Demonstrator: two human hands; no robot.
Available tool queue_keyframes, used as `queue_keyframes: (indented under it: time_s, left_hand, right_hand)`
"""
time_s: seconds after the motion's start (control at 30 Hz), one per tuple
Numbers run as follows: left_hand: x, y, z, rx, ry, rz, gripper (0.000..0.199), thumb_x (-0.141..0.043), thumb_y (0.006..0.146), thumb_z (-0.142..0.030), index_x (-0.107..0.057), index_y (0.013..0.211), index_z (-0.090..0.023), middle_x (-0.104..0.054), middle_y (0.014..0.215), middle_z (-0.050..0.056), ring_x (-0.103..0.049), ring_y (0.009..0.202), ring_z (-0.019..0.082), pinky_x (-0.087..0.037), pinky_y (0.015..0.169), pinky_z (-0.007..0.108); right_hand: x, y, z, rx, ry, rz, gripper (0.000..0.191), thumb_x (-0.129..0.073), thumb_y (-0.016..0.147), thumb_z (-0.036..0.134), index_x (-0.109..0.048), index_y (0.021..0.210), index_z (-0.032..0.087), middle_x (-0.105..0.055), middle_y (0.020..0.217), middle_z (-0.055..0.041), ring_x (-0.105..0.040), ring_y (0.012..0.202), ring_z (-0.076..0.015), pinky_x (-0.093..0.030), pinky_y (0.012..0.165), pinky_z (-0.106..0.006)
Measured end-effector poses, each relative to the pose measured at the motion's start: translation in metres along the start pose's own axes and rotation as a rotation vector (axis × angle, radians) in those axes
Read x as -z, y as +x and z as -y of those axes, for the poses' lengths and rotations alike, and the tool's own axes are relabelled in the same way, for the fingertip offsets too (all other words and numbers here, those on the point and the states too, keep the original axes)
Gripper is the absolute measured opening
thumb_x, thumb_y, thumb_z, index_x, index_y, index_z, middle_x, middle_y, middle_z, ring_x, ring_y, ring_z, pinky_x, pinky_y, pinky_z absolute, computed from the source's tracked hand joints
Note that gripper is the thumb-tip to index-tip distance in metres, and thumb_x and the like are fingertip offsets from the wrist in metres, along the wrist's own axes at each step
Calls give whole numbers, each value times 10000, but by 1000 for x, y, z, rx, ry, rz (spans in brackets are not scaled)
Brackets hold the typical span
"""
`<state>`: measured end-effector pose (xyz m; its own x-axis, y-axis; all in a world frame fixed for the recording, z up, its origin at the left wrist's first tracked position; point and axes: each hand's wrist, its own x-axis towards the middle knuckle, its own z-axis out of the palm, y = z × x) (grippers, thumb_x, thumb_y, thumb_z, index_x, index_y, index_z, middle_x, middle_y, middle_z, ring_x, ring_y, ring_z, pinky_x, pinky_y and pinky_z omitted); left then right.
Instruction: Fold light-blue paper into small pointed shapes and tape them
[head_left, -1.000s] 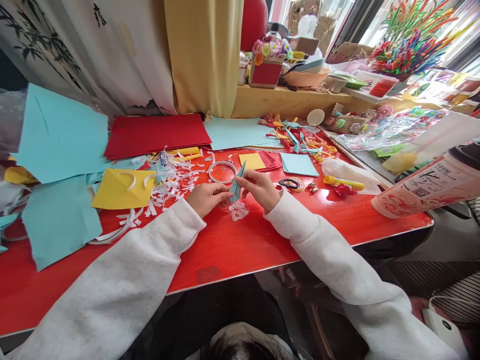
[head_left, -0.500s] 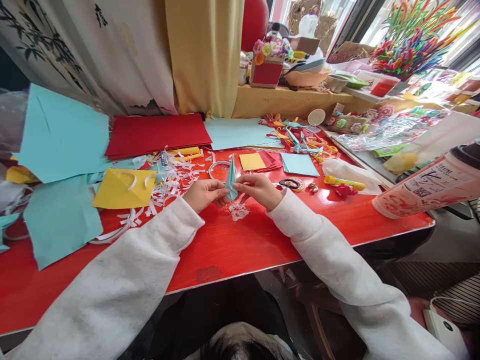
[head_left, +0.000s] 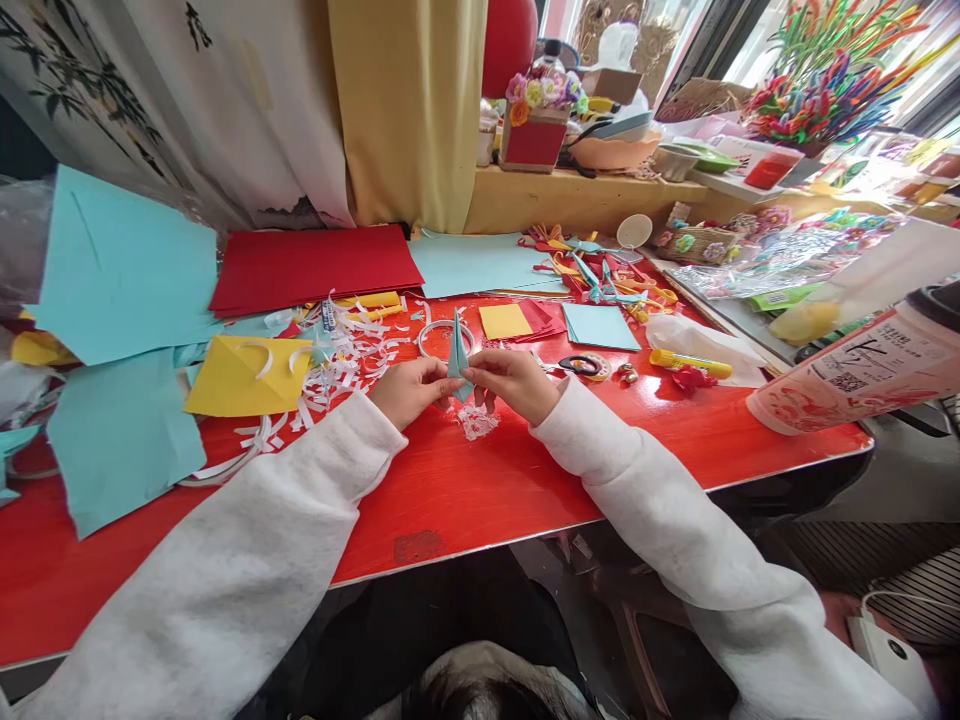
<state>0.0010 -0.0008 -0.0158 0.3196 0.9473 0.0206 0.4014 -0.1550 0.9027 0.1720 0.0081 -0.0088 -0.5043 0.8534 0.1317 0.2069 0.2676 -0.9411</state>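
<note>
A narrow folded light-blue paper [head_left: 457, 350] stands upright between my hands, its pointed tip up, above the red table [head_left: 465, 500]. My left hand [head_left: 411, 391] pinches its lower left side between thumb and fingers. From the right, my right hand [head_left: 519, 383] grips its lower right side with closed fingertips. Behind the folded paper lies a white ring [head_left: 429, 340]. A small heap of white shreds [head_left: 478, 421] rests on the table just below my fingers.
Yellow squares [head_left: 505, 321], blue squares [head_left: 599, 328] and scissors [head_left: 577, 365] lie beyond my right hand. Paper strips, a yellow sheet [head_left: 251, 375] and large blue sheets [head_left: 124, 270] are left. A tilted cup [head_left: 855, 370] stands at the right edge.
The folded paper has shifted slightly left and turned a little, looking narrower. My right hand has moved slightly left with it; my left hand stays nearly in place.
</note>
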Motion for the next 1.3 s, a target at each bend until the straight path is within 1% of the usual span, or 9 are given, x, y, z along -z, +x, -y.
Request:
queue_keyframes:
  time_s: [0.2, 0.4, 0.5, 0.63, 0.77, 0.87, 1.0, 1.1, 1.3]
  left_hand:
    - [2, 0, 1, 4, 63, 4, 302, -538, 660, -459, -495, 628, -162, -543, 521, -16, -513, 508, 114, -394, 546, 238]
    - [-1, -1, 2, 6, 134, -47, 311, -530, 660, -472, -534, 653, -161, -507, 494, -27, -459, 463, 98, -353, 481, 219]
    - [-1, -2, 1, -5, 132, -36, 312, -535, 659, -465, -572, 698, -158, -525, 507, -19, -478, 475, 103, -368, 502, 226]
    - [1, 0, 1, 2, 99, -2, 300, -539, 667, -436, -605, 791, -171, -564, 562, -7, -530, 520, 117, -405, 573, 249]
    - [2, 1, 1, 8, 38, -18, 257, -572, 647, -410, -582, 693, -157, -557, 548, -7, -532, 530, 115, -424, 581, 254]
    - [1, 0, -2, 34, -56, -2, 254, -600, 628, -393, -565, 653, -143, -561, 533, -2, -535, 504, 113, -437, 554, 258]
    - [0, -1, -7, 74, -208, 36, 229, -619, 621, -345, -576, 664, -124, -562, 507, -3, -541, 476, 111, -457, 529, 263]
    - [3, -1, -10, 144, -300, 69, 217, -637, 603, -297, -606, 703, -107, -585, 540, 5, -555, 490, 109, -476, 542, 264]
    - [6, -1, -11, 186, -303, 51, 213, -653, 582, -246, -644, 735, -99, -614, 556, 15, -566, 499, 106, -488, 549, 255]
  right_hand:
    - [-3, -1, -3, 14, -72, -12, 284, -481, 743, 398, -542, 775, 122, -515, 503, 18, -480, 384, -66, -403, 396, -200]
    - [-8, 0, -5, -14, -56, -38, 325, -487, 714, 470, -466, 720, 146, -503, 508, 22, -496, 415, -80, -375, 370, -185]
    - [-7, 0, -5, 1, -80, -79, 325, -487, 713, 476, -438, 675, 156, -464, 464, 39, -458, 390, -70, -344, 357, -179]
    - [-5, -1, -2, 39, -83, -87, 299, -466, 740, 445, -453, 669, 155, -465, 474, 35, -436, 391, -62, -338, 371, -182]
    - [-6, -1, -1, 53, -78, -92, 300, -487, 728, 439, -462, 650, 150, -458, 471, 37, -435, 396, -59, -332, 376, -177]
    - [-8, 0, -1, 46, -63, -113, 298, -503, 715, 438, -467, 655, 148, -457, 479, 38, -462, 415, -62, -339, 388, -174]
    - [-7, 0, -2, 40, -53, -114, 291, -512, 710, 429, -473, 653, 147, -454, 484, 39, -456, 416, -59, -347, 398, -176]
    - [-5, 1, -1, 25, -59, -120, 286, -500, 720, 425, -478, 657, 148, -443, 466, 42, -429, 403, -55, -337, 391, -175]
    - [-5, 1, -1, 16, -71, -112, 289, -510, 712, 430, -462, 648, 152, -458, 466, 38, -427, 400, -56, -335, 394, -175]
